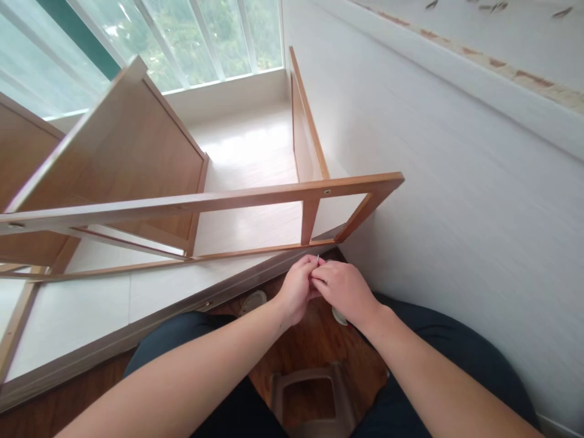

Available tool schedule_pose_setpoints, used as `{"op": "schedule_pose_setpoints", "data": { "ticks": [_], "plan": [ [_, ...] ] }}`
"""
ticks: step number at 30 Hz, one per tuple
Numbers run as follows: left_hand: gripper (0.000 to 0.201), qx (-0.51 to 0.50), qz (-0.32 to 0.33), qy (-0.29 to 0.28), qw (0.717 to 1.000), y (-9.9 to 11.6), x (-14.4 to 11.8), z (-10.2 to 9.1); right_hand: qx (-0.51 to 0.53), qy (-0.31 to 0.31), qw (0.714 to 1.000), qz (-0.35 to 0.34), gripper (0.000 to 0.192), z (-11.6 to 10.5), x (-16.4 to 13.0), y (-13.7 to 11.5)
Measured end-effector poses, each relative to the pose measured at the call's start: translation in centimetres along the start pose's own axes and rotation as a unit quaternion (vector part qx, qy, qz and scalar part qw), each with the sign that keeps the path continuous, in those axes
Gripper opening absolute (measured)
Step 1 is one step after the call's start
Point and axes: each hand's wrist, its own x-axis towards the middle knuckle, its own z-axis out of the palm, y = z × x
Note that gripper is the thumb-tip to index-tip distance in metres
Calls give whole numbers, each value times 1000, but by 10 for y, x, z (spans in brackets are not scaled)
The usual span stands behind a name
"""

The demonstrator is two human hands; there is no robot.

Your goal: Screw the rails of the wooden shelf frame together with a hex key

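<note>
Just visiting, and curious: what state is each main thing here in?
Left hand: fingers curled, touching the right.
Right hand: fingers curled, touching the left.
Small metal piece: pinched between both hands, tip showing.
Front wooden frame: openings unfilled.
Middle wooden panel: standing on edge.
Right wooden panel: upright.
Window: open or shut, unclear.

Big window (264,30), white wall (456,213)
I see green trees (176,30) outside, the wall on my right, and a stool (305,376) on the brown floor (314,347) below me.
</note>
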Motion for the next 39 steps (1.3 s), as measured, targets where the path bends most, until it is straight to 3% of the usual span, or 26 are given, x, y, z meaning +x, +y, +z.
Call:
{"op": "schedule_pose_setpoints", "data": {
  "ticks": [10, 16, 39],
  "plan": [
    [17, -35, 78, 25, 996, -3, 6, -6, 50, 3, 999, 2, 21, 9, 13, -4],
    [24, 10, 108, 14, 994, 1, 5, -11, 92, 29, 995, -26, 23, 10, 7, -3],
    [25, -5, 109, 28, 994, 2, 13, -6, 115, 41, 992, -7, 19, 8, 10, 5]
  ]
}}
